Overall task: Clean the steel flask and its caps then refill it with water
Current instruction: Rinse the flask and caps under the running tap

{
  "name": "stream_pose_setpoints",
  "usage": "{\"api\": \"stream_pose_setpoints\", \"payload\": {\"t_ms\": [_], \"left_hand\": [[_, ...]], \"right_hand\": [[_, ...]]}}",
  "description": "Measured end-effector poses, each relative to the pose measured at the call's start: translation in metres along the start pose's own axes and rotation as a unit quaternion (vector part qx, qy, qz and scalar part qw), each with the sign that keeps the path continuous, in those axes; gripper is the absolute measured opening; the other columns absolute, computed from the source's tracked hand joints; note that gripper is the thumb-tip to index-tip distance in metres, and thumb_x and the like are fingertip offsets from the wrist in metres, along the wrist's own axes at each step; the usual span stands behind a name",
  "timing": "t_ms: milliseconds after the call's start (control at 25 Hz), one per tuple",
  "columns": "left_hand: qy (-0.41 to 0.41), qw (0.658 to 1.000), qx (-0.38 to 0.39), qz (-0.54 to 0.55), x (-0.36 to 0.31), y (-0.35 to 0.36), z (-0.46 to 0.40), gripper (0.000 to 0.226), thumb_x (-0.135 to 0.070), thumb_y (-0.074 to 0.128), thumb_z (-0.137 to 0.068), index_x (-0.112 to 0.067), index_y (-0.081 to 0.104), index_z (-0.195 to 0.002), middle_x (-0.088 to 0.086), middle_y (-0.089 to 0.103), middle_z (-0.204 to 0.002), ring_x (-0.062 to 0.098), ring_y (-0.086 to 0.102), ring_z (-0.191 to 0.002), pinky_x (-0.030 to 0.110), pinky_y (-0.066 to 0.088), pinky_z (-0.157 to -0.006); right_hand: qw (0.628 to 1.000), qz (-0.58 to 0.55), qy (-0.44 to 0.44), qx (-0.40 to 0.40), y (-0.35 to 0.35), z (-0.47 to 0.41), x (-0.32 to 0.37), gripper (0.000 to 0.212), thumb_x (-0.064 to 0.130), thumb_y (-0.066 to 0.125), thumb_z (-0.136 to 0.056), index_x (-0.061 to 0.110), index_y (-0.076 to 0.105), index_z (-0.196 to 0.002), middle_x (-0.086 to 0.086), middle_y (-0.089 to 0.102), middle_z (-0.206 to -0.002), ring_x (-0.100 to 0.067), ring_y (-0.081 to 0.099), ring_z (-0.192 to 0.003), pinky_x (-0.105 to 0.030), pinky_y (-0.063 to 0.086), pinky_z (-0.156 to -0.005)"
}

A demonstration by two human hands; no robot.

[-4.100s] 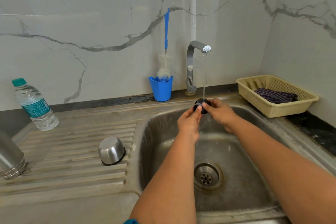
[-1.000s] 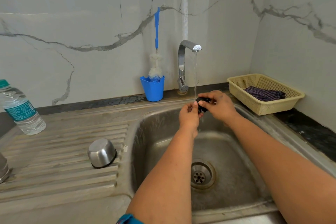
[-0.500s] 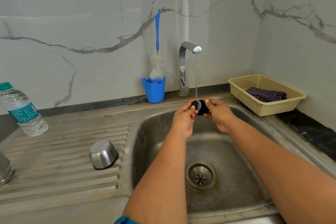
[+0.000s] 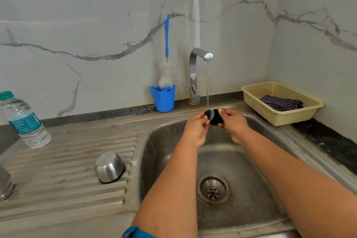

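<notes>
Head view: black inner cap (image 4: 215,117) rinsed under the tap (image 4: 197,58) stream, above the sink (image 4: 154,141).

Left hand (image 4: 196,128) and right hand (image 4: 232,123) pinch the cap from opposite sides with curled fingers (image 4: 204,120). Rotate it so water reaches threads and seal; keep a firm grip, since it is wet. Steel outer cap (image 4: 109,167) sits inverted on the worktop (image 4: 58,160); flask (image 4: 4,185) at left edge. Water bottle (image 4: 24,121) label print is unreadable.

sink (image 4: 270,131): dull scuffed steel | steel cap (image 4: 109,167): brushed, shiny | basket (image 4: 289,118): matt plastic mesh | wall (image 4: 96,15): glossy marble
</notes>
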State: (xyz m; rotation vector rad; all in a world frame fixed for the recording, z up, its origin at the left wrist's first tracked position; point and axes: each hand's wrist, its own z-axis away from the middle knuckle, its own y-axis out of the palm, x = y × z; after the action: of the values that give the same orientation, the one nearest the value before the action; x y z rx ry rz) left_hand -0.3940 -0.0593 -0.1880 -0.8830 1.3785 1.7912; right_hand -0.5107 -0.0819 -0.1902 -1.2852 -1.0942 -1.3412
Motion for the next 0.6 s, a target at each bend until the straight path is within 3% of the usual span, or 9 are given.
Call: {"api": "stream_pose_setpoints", "payload": {"t_ms": [80,120,200,240,320,480,600], "left_hand": [[0.008,0.999,-0.016,-0.026,0.004,0.001,-0.004,0.023,-0.004,0.043,-0.103,-0.004,0.062,-0.117,0.008,0.062,-0.097,0.009,0.052,-0.076,0.015,0.047,-0.066],[0.018,0.999,-0.034,-0.038,0.006,0.001,-0.005,0.018,-0.013,0.047,-0.103,-0.01,0.061,-0.115,0.009,0.063,-0.102,0.012,0.056,-0.085,0.02,0.049,-0.078],[0.036,0.996,-0.06,-0.06,0.01,-0.004,-0.011,0.014,-0.027,0.053,-0.101,-0.019,0.058,-0.112,0.012,0.063,-0.118,0.021,0.06,-0.108,0.036,0.048,-0.101],[0.033,0.995,-0.066,-0.065,0.012,-0.009,-0.014,0.015,-0.029,0.054,-0.1,-0.022,0.057,-0.113,0.013,0.062,-0.123,0.023,0.06,-0.111,0.04,0.048,-0.102],[0.014,0.997,-0.059,-0.048,0.013,-0.017,-0.015,0.019,-0.026,0.051,-0.102,-0.016,0.056,-0.117,0.013,0.063,-0.118,0.019,0.063,-0.098,0.031,0.054,-0.086],[-0.012,1.0,-0.02,-0.01,0.012,-0.009,-0.012,0.017,-0.015,0.044,-0.105,-0.007,0.056,-0.113,0.012,0.064,-0.1,0.014,0.058,-0.076,0.022,0.049,-0.066],[-0.024,1.0,-0.011,-0.015,0.011,0.002,-0.005,0.018,-0.019,0.039,-0.107,-0.01,0.055,-0.108,0.009,0.061,-0.093,0.011,0.053,-0.07,0.016,0.045,-0.052]], "right_hand": [[0.996,0.071,-0.051,0.024,0.003,0.002,0.0,0.032,0.023,0.055,-0.097,0.017,0.06,-0.128,-0.01,0.061,-0.124,-0.019,0.061,-0.102,-0.033,0.053,-0.09],[0.986,0.126,-0.094,0.052,0.006,0.004,-0.001,0.033,0.018,0.054,-0.098,0.02,0.059,-0.131,-0.007,0.059,-0.128,-0.02,0.057,-0.111,-0.034,0.047,-0.099],[0.956,0.214,-0.172,0.104,0.013,0.009,-0.002,0.04,0.004,0.048,-0.096,0.021,0.06,-0.13,-0.003,0.056,-0.128,-0.016,0.051,-0.118,-0.026,0.038,-0.102],[0.95,0.223,-0.186,0.113,0.015,0.011,-0.001,0.043,-0.001,0.044,-0.095,0.02,0.062,-0.128,-0.002,0.058,-0.126,-0.014,0.051,-0.117,-0.022,0.037,-0.098],[0.96,0.191,-0.177,0.101,0.018,0.016,0.002,0.043,-0.002,0.041,-0.095,0.021,0.064,-0.123,0.0,0.06,-0.126,-0.015,0.053,-0.119,-0.02,0.039,-0.094],[0.925,0.292,-0.214,0.114,0.015,0.012,0.001,0.043,0.013,0.037,-0.103,0.02,0.042,-0.145,0.0,0.037,-0.152,-0.02,0.032,-0.141,-0.032,0.025,-0.116],[0.928,0.285,-0.216,0.102,0.003,0.007,0.001,0.036,0.024,0.039,-0.103,0.023,0.049,-0.137,-0.005,0.047,-0.139,-0.025,0.042,-0.129,-0.039,0.034,-0.109]]}}
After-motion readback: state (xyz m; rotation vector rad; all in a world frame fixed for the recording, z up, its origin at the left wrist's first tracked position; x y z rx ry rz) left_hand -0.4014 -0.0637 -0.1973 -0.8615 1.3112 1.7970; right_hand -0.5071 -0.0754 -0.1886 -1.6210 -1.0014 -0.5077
